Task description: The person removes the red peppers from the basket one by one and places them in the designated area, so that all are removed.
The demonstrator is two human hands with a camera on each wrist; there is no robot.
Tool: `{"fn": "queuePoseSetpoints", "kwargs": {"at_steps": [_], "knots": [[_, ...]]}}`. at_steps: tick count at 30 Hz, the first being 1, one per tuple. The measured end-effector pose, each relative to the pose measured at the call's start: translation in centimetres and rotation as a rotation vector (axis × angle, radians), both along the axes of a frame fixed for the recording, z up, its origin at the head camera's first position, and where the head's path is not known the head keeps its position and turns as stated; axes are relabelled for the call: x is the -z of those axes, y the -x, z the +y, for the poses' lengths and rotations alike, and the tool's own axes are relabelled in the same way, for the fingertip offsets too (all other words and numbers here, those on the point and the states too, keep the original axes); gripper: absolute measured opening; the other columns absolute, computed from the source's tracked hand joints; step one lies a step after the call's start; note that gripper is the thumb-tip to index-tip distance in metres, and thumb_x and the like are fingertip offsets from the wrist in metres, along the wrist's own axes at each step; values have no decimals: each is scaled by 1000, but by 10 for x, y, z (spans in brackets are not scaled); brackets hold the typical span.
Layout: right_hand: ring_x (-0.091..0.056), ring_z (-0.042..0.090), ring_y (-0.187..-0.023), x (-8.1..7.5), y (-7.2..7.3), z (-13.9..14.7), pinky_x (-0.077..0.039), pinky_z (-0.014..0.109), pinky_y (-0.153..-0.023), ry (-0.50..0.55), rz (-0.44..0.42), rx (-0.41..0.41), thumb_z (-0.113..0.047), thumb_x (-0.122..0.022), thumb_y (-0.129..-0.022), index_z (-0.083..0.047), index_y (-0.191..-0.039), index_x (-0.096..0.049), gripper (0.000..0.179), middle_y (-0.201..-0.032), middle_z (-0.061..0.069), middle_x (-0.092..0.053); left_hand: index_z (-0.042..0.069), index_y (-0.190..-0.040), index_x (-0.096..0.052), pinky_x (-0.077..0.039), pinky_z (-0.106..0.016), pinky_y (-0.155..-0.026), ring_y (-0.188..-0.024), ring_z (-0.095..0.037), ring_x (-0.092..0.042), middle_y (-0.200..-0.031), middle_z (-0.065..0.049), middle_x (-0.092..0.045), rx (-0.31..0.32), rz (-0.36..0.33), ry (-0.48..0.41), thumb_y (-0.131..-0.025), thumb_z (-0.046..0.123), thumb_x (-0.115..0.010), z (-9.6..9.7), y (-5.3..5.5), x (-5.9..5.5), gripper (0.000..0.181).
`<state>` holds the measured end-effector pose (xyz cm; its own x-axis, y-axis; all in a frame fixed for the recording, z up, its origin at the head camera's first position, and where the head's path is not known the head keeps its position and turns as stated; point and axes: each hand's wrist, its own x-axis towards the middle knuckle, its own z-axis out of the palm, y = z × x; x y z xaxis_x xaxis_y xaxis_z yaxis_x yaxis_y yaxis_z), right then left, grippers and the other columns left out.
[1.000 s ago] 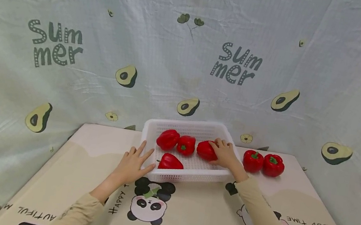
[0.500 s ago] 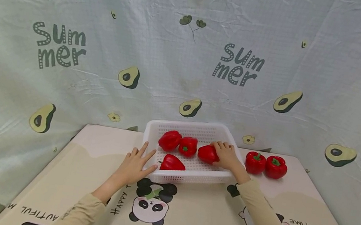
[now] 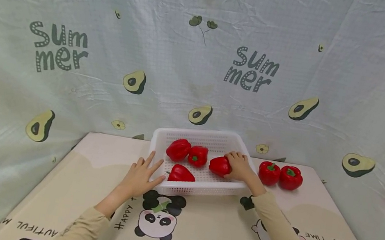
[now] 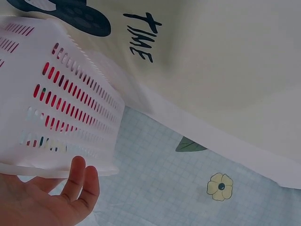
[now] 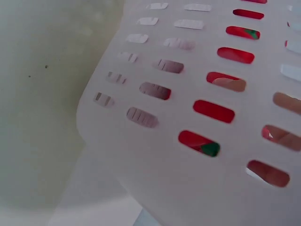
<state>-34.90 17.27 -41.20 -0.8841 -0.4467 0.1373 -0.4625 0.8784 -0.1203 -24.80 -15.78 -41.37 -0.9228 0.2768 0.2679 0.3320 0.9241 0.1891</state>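
Note:
A white plastic basket [image 3: 201,187] with slotted walls stands on the table and holds several red bell peppers. At its right end my right hand [image 3: 242,169] grips a red bell pepper [image 3: 219,166] from the right side. Through the slots in the right wrist view, red skin, a bit of green stem and parts of the fingers show. My left hand [image 3: 139,176] rests on the basket's left rim, index finger and thumb spread apart. In the left wrist view, the left hand's fingers [image 4: 76,176] lie at the rim. Nearest to that hand is another pepper [image 3: 180,173], lying on its side.
Two more peppers sit in the basket's back left, one large pepper [image 3: 178,150] beside a smaller pepper [image 3: 197,156]. Outside, right of the basket, two red peppers [image 3: 290,178] stand stem up. A patterned cloth [image 3: 167,91] hangs behind the table [image 3: 205,234].
The pepper in my right hand has shifted slightly toward the basket's near side and turned a little, the hand with it. My left hand stays on the rim.

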Motion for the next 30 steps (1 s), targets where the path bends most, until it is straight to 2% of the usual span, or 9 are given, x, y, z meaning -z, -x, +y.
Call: {"fn": "queuePoseSetpoints", "kwargs": {"at_steps": [7, 20, 30], "knots": [[-39, 35, -115, -4, -8, 4, -24, 57, -97, 49, -26, -4, -21, -75, -68, -2, -126, -41, 70, -125, 18, -50, 16, -134, -42, -37, -51, -88, -107, -35, -40, -145, -19, -26, -7, -2, 7, -85, 50, -47, 1, -1, 2, 60], [-40, 39, -110, -22, -23, 15, -29, 58, -90, 172, 76, -35, -21, -75, -67, -2, -128, -35, 75, -122, 21, -50, 16, -134, -42, -38, -49, -86, -105, -33, -39, -145, -19, -25, -16, 4, 15, -84, 50, -47, 0, 0, 1, 60], [-45, 38, -106, -36, -43, 25, -34, 57, -88, 216, 98, -12, -21, -75, -66, -5, -127, -33, 76, -122, 19, -51, 15, -134, -42, -38, -48, -84, -103, -33, -40, -145, -19, -26, -6, 5, 6, -85, 49, -47, 1, -1, -1, 60]]}}
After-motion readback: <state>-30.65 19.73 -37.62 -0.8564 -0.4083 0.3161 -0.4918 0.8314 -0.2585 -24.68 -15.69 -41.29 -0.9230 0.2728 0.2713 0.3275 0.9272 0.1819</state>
